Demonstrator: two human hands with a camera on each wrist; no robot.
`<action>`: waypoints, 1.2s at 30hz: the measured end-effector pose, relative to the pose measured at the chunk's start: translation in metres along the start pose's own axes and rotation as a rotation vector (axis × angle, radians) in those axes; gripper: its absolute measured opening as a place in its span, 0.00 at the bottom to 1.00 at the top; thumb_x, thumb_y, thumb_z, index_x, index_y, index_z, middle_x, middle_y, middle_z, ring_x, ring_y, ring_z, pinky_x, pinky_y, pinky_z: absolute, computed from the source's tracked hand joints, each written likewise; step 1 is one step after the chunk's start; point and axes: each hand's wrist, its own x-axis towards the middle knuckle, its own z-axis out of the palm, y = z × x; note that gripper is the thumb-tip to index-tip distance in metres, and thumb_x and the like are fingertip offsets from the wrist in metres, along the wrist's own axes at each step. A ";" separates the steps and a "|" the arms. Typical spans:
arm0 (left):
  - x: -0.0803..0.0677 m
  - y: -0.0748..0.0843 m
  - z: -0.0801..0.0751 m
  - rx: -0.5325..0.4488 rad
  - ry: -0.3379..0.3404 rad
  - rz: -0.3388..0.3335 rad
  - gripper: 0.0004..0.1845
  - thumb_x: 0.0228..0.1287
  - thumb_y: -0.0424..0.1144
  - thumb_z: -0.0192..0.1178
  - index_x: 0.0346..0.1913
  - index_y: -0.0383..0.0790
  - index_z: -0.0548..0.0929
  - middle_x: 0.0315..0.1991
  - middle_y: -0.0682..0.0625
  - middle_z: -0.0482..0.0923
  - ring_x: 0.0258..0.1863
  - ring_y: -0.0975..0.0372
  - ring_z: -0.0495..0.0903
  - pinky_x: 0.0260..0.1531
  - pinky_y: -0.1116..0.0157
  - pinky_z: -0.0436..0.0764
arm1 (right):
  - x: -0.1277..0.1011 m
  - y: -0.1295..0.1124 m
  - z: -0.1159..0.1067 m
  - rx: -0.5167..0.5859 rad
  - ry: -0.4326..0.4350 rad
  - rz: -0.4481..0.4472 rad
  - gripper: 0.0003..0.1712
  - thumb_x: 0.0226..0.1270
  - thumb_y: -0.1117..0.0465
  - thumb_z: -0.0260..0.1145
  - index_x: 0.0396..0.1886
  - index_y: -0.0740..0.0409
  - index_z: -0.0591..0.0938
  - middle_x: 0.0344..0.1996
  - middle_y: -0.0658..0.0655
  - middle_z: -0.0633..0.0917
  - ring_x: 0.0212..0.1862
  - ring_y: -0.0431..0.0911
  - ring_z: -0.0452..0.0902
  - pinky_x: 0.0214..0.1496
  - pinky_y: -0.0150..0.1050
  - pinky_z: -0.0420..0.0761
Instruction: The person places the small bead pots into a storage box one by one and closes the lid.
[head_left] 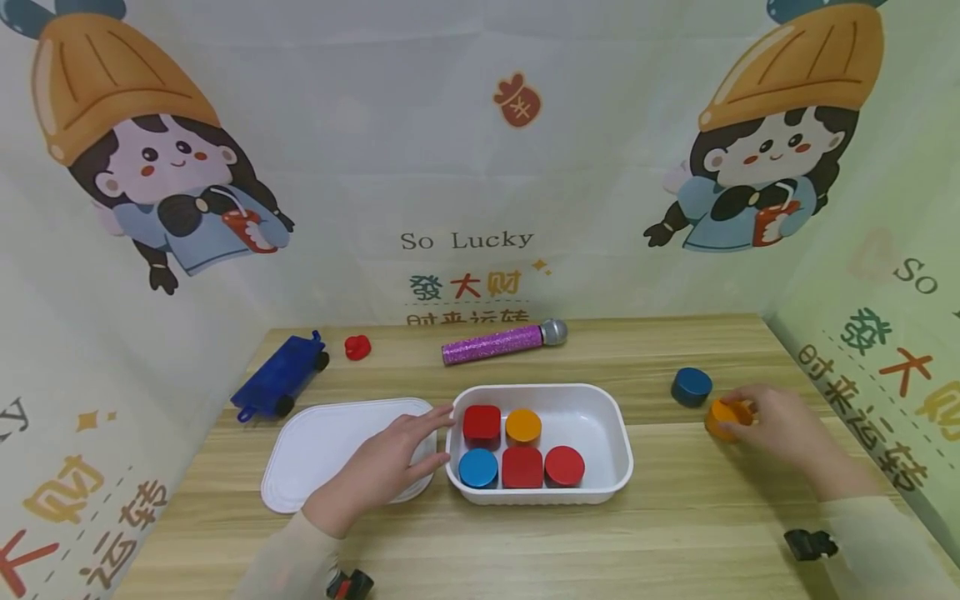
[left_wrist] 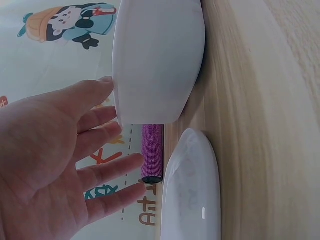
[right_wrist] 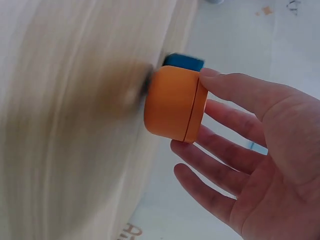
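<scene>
- Locate the smooth orange cylindrical container, apparently plastic [right_wrist: 172, 102], at the right side of the wood-grain tabletop [head_left: 525, 550]. Whether its base touches the surface cannot be told.
- Spatial reference: the container lies well to the right of the white rounded-rectangular tray [head_left: 628, 442]. The right hand [head_left: 780, 429] is the nearer hand; the left hand [head_left: 386, 462] is at the tray's opposite end.
- Axis: the container is short and squat, without a pronounced long axis. Its seamed end faces the right palm and its rounded base faces the tabletop.
- Appearance: matte, evenly coloured, with a thin seam near the gripped end.
- Right hand state: thumb and fingers pinch the container near the seam, with a narrow grip; the lower fingers extend loosely below it in the wrist view.
- Left hand state: fingers spread wide, grasping nothing; the thumb appears to touch the tray's rim.
- Adjacent part: a dark blue short cylinder [head_left: 692, 387] stands just beyond the container.
- Tray contents: two red rounded-square blocks [head_left: 522, 468], an orange round block [head_left: 523, 427], a blue round block [head_left: 478, 468] and a red round block [head_left: 564, 467]. The tray's right portion is bare.
- Outlying items: a flat white lid [head_left: 322, 450] lies partly under the left hand; a purple glittery microphone [head_left: 498, 342] lies behind the tray.
</scene>
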 end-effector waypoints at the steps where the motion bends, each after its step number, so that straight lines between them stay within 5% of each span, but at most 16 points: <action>1: 0.000 0.000 0.000 -0.001 0.001 -0.001 0.30 0.62 0.58 0.60 0.68 0.61 0.69 0.72 0.62 0.61 0.67 0.59 0.68 0.59 0.50 0.76 | 0.000 -0.003 -0.001 0.002 -0.007 -0.002 0.21 0.55 0.55 0.72 0.45 0.64 0.84 0.41 0.67 0.85 0.39 0.58 0.80 0.38 0.54 0.80; 12: -0.002 -0.002 0.002 0.004 0.004 -0.001 0.30 0.62 0.58 0.60 0.68 0.62 0.69 0.72 0.62 0.61 0.67 0.59 0.68 0.60 0.50 0.76 | 0.002 -0.053 -0.014 -0.091 -0.011 -0.071 0.21 0.56 0.49 0.72 0.47 0.54 0.84 0.42 0.58 0.86 0.38 0.50 0.80 0.37 0.47 0.80; 21: -0.001 -0.001 0.001 -0.002 0.009 0.000 0.30 0.62 0.58 0.60 0.68 0.62 0.69 0.72 0.63 0.60 0.67 0.59 0.68 0.60 0.50 0.76 | 0.014 -0.103 -0.015 -0.062 0.015 -0.188 0.22 0.53 0.50 0.75 0.47 0.52 0.84 0.49 0.58 0.85 0.48 0.53 0.81 0.51 0.53 0.81; 30: -0.002 -0.001 0.001 -0.007 -0.003 -0.014 0.30 0.62 0.57 0.60 0.67 0.61 0.69 0.72 0.62 0.61 0.67 0.58 0.68 0.60 0.49 0.75 | 0.033 -0.144 0.004 0.042 -0.083 -0.310 0.22 0.54 0.55 0.75 0.50 0.51 0.83 0.51 0.53 0.83 0.55 0.51 0.78 0.55 0.48 0.82; 36: -0.001 -0.001 0.001 -0.002 0.007 -0.006 0.30 0.62 0.58 0.60 0.67 0.62 0.69 0.72 0.63 0.60 0.67 0.59 0.68 0.60 0.50 0.75 | 0.046 -0.158 0.022 0.000 -0.136 -0.425 0.21 0.53 0.57 0.76 0.49 0.49 0.84 0.52 0.52 0.83 0.55 0.49 0.78 0.55 0.44 0.82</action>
